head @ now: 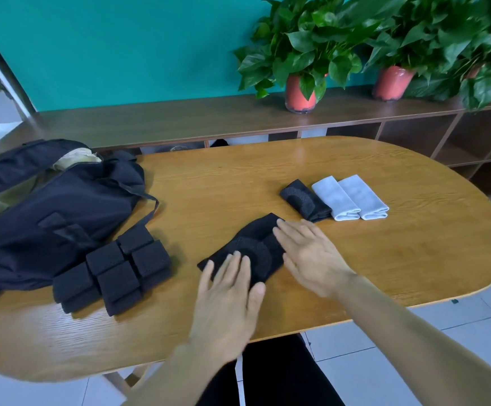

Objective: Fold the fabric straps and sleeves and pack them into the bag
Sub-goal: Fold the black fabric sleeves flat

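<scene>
With left grip [226, 291] and right grip [308, 256] wide, flat on the black sleeve [257, 230], press its fold evenly against the bench [384, 259].

An office or common room is suggested. A teal painted wall [121, 54] is lined by a low wooden shelf unit [179, 118] with open cubbies; 3 potted plants [299, 54] are set on top. An oval wooden table [384, 253] and pale tiled floor [384, 364] are noted.

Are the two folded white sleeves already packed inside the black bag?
No, the white sleeves lie side by side on the table, far from the bag.
</scene>
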